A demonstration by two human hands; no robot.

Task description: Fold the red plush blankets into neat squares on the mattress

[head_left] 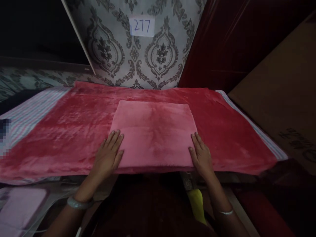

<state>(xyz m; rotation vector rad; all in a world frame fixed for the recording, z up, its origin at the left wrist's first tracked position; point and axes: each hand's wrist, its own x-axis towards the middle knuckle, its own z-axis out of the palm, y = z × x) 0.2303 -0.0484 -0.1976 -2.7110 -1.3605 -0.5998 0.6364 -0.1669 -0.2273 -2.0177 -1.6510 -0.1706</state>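
Note:
A pink plush cloth (pixel 153 131), roughly rectangular, lies flat in the middle of a larger red plush blanket (pixel 227 131). A faint crease runs across the pink cloth and a darker patch marks its centre. My left hand (pixel 108 151) rests flat on the pink cloth's left edge, fingers stretched forward. On the opposite edge my right hand (pixel 201 153) lies flat, its fingertips on the cloth. Neither hand grips anything. The near edge of the cloth sits close to the front edge of the table.
A striped cloth (pixel 37 112) shows beneath the red blanket at both sides. Behind stands a patterned wall with a paper marked 277 (pixel 142 25). A dark screen (pixel 41 33) is at the left, a cardboard box (pixel 283 89) at the right. Something yellow (pixel 197 204) is below.

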